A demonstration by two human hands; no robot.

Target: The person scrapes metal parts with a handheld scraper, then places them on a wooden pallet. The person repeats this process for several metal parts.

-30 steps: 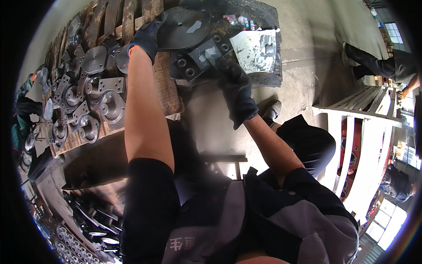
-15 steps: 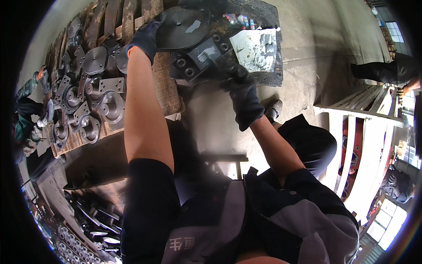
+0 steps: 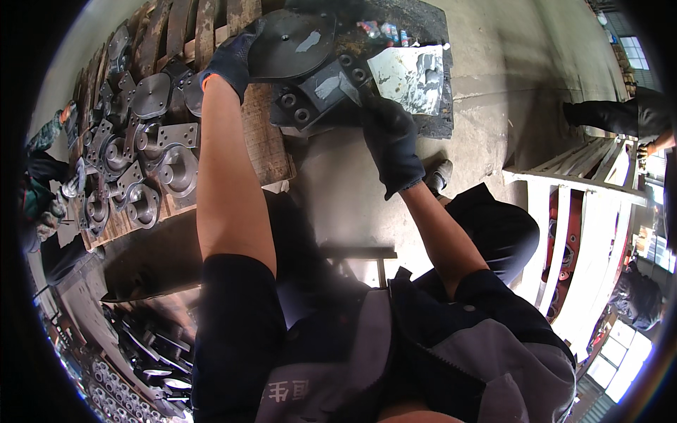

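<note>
L hand (image 3: 233, 58), dark glove w/ orange cuff edge, is at L rim of rounded metal plate (image 3: 296, 56); looks to be pinching that rim, but tips mostly hidden. R hand (image 3: 393, 141), dark glove too, is at R end of metal block (image 3: 321, 92) w/ round holes; fingers look bunched, can't tell if pinching anything. Pale patches on plate + block. Block sits just below plate in view; can't tell if joined.

Step, my guess: L steadies plate while R works at block's end. Next move prob. calls for firm L grip and R tips kept at that edge.

Both parts are over near side of dark table (image 3: 423, 15); on it, white stained sheet (image 3: 405, 84) R of block, small colored packets (image 3: 384, 32) beyond. L of table: wood pallet (image 3: 273, 155) w/ many similar metal parts (image 3: 180, 173).

Writing: pale characters on jacket (image 3: 289, 389), upside down in view, not copied. Packet print too small to read; no legible label on plate or block.

Far L: co-worker's gloved hand (image 3: 72, 180) by pallet.
</note>
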